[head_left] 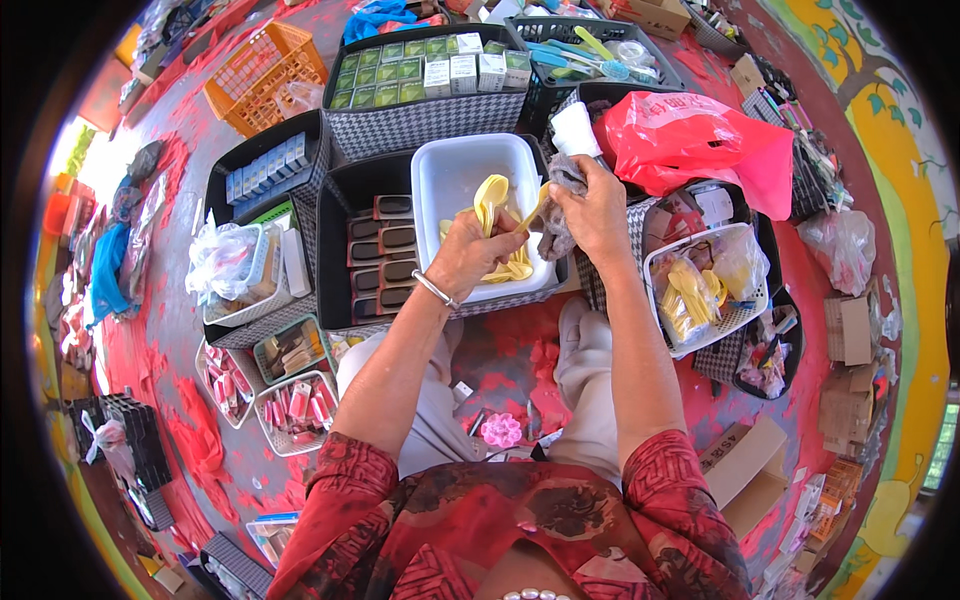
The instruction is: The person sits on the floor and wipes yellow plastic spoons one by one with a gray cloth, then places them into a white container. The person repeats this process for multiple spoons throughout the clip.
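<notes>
My left hand (pixel 468 252) is closed around some pale yellow plastic spoons (pixel 490 194), whose bowls point away from me. Its fingers also appear to steady another yellow spoon (pixel 533 208) slanting toward my right hand. My right hand (pixel 596 212) pinches a crumpled grey cloth (pixel 558 228), which is pressed against that spoon's far end. Both hands are over a white plastic tub (pixel 430 165), where more yellow spoons (pixel 516 268) lie loose at the near side. The fingertips of my right hand are partly hidden by the cloth.
Left of the tub, a dark bin holds dark oval items (pixel 397 239). Beyond stands a bin of green and white boxes (pixel 400 75). At right are a red plastic bag (pixel 690 140) and a white basket (pixel 665 330) of bagged yellow pieces. An orange crate (pixel 240 85) sits far left.
</notes>
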Motion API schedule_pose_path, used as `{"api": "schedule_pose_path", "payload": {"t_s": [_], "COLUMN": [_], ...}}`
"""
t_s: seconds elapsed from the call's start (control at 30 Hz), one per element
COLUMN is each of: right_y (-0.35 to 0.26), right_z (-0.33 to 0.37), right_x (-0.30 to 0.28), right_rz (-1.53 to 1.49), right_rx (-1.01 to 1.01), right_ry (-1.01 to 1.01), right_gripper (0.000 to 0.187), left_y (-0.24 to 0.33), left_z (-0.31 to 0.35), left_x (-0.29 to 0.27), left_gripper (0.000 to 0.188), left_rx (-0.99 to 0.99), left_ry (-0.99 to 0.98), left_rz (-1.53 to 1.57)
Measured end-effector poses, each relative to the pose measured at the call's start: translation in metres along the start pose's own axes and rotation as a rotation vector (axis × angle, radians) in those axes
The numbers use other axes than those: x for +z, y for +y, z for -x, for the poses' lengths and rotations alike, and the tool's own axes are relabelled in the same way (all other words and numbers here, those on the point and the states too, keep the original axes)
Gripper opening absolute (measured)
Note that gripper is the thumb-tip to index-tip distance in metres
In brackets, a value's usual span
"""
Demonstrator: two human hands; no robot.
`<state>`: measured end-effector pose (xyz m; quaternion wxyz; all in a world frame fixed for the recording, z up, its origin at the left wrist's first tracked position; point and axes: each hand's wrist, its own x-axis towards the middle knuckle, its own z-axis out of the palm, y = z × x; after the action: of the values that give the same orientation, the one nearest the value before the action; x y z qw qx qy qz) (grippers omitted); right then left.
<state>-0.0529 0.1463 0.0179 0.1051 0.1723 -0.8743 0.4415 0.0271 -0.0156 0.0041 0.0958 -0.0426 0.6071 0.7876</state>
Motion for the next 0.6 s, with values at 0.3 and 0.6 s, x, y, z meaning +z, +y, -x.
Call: {"api": "schedule_pose_path", "payload": {"t_s": [0.3,0.6], "right_y": [-0.009,-0.026], "right_z": [-0.012,0.005], "right_x": [-0.027,-0.004], "right_rz": [-0.158,-0.341], "right_rx": [0.052,0.077], "right_ry": [0.413,-0.259], "right_gripper": [0.02,0.02], "left_y": [-0.005,-0.006], "left_z": [-0.005,-0.006], "left_x": [-0.011,-0.012], "left_gripper": [0.007,0.01], "left_rx": [-0.206,-0.026], "left_ry": [0.002,0.145], "left_rz": [0.355,0.209]}}
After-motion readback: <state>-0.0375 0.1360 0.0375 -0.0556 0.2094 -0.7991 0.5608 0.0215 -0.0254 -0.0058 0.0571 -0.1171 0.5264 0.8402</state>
